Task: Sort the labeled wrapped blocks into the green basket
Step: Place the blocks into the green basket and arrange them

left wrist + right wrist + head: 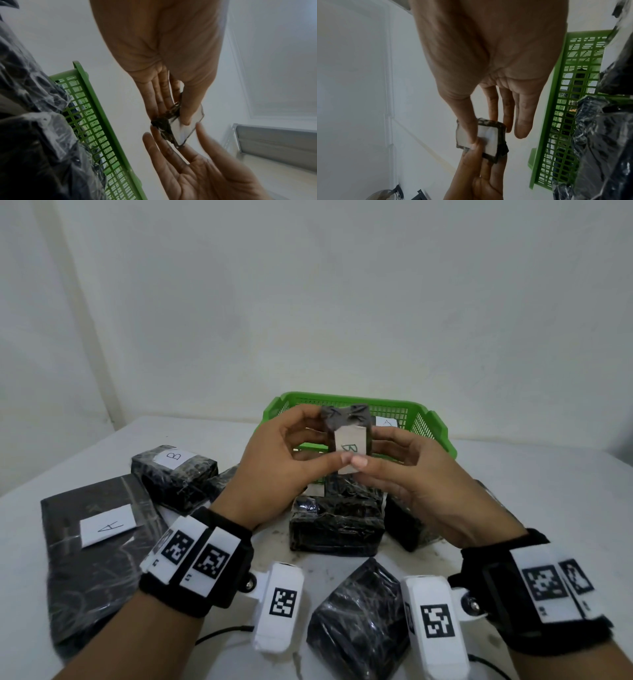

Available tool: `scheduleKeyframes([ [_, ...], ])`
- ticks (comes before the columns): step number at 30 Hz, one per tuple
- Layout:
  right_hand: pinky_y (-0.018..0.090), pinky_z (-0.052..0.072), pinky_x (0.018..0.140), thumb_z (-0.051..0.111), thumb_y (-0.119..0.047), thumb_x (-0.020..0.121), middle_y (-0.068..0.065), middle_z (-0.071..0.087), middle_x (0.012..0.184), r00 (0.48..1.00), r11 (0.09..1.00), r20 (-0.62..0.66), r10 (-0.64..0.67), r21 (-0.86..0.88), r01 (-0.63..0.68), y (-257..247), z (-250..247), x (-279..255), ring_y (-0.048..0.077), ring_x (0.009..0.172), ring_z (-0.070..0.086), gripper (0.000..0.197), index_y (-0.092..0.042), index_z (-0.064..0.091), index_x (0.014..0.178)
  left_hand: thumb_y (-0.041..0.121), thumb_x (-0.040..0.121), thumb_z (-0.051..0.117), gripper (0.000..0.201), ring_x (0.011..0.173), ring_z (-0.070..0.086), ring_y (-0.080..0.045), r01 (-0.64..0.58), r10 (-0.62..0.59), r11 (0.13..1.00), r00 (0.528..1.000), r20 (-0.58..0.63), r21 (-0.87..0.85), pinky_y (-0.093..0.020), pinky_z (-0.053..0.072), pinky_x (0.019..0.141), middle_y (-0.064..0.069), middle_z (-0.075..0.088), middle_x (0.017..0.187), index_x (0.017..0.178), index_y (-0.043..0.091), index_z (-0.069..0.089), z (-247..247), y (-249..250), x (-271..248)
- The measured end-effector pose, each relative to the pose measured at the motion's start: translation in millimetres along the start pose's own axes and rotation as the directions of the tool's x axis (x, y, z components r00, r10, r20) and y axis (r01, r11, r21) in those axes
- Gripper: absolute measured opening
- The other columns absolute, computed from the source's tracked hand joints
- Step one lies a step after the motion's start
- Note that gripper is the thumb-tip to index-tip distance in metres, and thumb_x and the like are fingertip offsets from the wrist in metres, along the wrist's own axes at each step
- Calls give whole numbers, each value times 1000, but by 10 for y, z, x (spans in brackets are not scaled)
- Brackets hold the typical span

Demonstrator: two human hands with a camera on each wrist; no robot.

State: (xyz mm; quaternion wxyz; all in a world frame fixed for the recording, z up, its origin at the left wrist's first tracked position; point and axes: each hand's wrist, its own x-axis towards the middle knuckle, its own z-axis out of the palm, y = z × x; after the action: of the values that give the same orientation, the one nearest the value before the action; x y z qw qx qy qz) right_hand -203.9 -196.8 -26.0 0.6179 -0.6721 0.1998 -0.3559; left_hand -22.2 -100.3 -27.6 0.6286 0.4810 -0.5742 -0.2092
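Both hands hold one small wrapped block (347, 436) raised over the near rim of the green basket (442, 433). The left hand (274, 460) pinches its left side; the right hand (407, 474) pinches its right side, thumbs meeting at the lower edge. The paper label (349, 448), marked B, faces the person, probably so it can be read before sorting. More wrapped blocks (335, 522) lie on the table (548, 491) near the basket.
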Motion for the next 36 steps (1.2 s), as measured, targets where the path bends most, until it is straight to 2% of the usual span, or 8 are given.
scheduleKeyframes([
  [6,40,60,96,76,-4,88,10,79,116,998,999,-54,-10,-51,7,2,-27,-2,27,110,76,34,-5,73,122,19,84,75,45,104,73,-28,37,-40,994,999,-31,-98,-39,63,85,-14,72,117,128,12,64,6,37,-5],
  [11,27,63,80,73,-8,92,10,80,109,993,1000,-116,0,3,0,-41,-32,2,19,95,78,23,-7,73,115,5,89,72,28,96,75,-24,107,-128,976,987,-102,-189,-35,64,76,-19,70,107,115,-2,64,17,-13,34],
  [16,33,66,79,71,-4,93,17,78,112,983,988,-181,25,156,3,-22,39,69,30,102,78,20,-4,69,113,7,89,73,25,99,75,-26,189,-234,937,964,-127,-295,-39,63,84,-26,72,114,112,1,65,71,-92,120],
  [21,33,66,78,72,-4,94,24,76,113,967,992,-242,73,117,-45,-59,-81,313,36,101,77,30,6,61,120,33,91,74,21,98,75,-15,223,-212,974,962,-174,45,-31,58,90,-2,79,100,103,15,75,-80,-118,351],
  [25,41,65,84,76,-9,94,24,74,115,942,980,-307,139,-93,-175,-76,-226,649,38,106,75,21,1,66,109,28,90,74,15,97,70,-10,306,-217,912,925,-312,274,-16,48,73,3,76,102,101,18,74,-355,-269,766],
  [31,48,61,96,76,-1,91,29,74,106,904,906,-348,247,-247,-343,8,-352,1225,42,103,74,9,6,72,88,29,90,68,53,124,57,-26,502,-386,668,865,-321,549,-34,47,102,-7,59,138,138,11,55,-637,-532,1359],
  [33,48,61,95,78,-2,90,19,73,89,889,878,-346,299,-264,-398,50,-339,1384,36,89,74,15,10,70,96,26,93,65,40,111,59,-28,521,-437,591,849,-298,616,-27,46,86,-11,61,128,126,5,61,-649,-587,1472],
  [36,49,63,90,82,-8,88,13,70,82,853,810,-372,366,-324,-488,136,-294,1572,32,82,74,17,2,69,86,19,95,59,24,69,48,-18,558,-493,506,813,-310,658,-24,34,55,-4,52,82,74,13,49,-660,-733,1556],
])
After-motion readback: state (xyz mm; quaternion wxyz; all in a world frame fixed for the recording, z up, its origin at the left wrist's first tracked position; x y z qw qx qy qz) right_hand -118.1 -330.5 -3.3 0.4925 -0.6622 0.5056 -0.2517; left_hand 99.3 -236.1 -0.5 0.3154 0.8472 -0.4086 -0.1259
